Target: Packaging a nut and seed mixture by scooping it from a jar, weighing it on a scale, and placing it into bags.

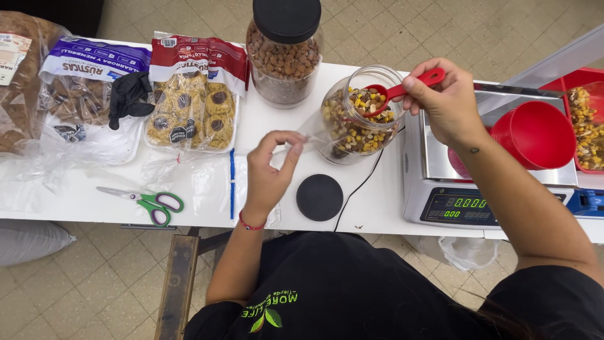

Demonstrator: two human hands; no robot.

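Two hands at one open jar of mixed nuts, a scoop and a clear bag.

The right hand (pixel 448 101) closes its fingers round the one red plastic measuring scoop (pixel 395 92), heaped and tilted over the mouth of the open clear glass jar of mixed nuts and corn (pixel 352 129). The left hand (pixel 269 173), wrist bent up, pinches one small clear plastic bag (pixel 308 135) beside that jar. One round black lid (pixel 319 197) lies loose; a second, lidded glass jar of almonds (pixel 284 60) stands behind. Two biscuit packets (pixel 196 94), one pair of green-handled scissors (pixel 146 201), one digital scale (pixel 459 182).
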